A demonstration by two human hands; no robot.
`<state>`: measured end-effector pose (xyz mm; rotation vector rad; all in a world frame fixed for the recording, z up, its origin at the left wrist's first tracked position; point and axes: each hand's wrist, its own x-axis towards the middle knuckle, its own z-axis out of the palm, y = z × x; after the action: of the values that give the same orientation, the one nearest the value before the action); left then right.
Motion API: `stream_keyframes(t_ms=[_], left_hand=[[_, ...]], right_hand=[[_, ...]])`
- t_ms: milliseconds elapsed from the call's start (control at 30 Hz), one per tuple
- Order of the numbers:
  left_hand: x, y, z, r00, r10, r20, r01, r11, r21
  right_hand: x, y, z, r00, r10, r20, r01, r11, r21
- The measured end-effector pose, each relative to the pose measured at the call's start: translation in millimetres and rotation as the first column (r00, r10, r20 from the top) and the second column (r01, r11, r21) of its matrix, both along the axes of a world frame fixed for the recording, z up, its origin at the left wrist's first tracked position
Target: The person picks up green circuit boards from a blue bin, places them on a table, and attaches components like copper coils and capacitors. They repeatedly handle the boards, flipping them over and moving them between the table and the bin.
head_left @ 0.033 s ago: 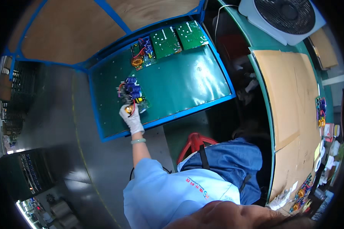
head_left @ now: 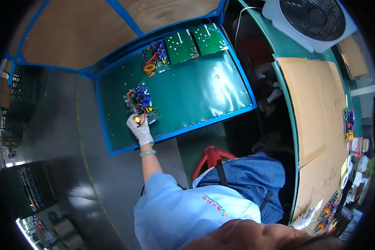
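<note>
My left hand (head_left: 140, 129), in a white glove, grips a populated circuit board (head_left: 143, 102) by the copper-wound coil (head_left: 138, 119) at its near end. Blue capacitors and a red wire stand on this board. It is over the left part of a green-topped table (head_left: 183, 93) with a blue frame; whether it touches the top I cannot tell. Far at the lower right, my right hand (head_left: 306, 218), also white-gloved, lies on cardboard (head_left: 310, 183) with its fingers stretched out. Beside it is another board with coils (head_left: 328, 211). The right arm is hidden.
Along the table's far edge lie a component-side-up board (head_left: 155, 58) and two green boards (head_left: 180, 46), solder side up. A grey fan (head_left: 316, 18) stands on the bench at upper right. One more board (head_left: 349, 125) lies at the right. A red stool (head_left: 210, 157) is near me.
My left hand and the board it holds have shifted slightly to the left. The boards at the far edge of the table have stayed put.
</note>
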<state>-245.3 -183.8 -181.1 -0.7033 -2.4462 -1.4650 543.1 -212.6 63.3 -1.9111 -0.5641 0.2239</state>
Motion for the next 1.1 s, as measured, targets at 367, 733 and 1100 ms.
stream_keyframes(t_ms=[367,733,1100], left_hand=[[-143.5,105.4,-35.4,0.993,-0.065,0.103,0.058,0.995,0.078],[-206.9,147.2,-8.3,0.976,0.053,0.211,-0.039,0.997,-0.070],[-199.9,126.9,-16.7,0.993,-0.095,-0.073,0.074,0.963,-0.260]], right_hand=[[93.6,-26.8,-16.2,0.964,-0.092,-0.250,0.034,0.974,-0.226],[61.7,-8.5,-19.2,0.960,-0.034,-0.280,-0.004,0.991,-0.134],[52.1,2.1,-18.2,0.940,0.033,-0.341,-0.067,0.994,-0.088]])
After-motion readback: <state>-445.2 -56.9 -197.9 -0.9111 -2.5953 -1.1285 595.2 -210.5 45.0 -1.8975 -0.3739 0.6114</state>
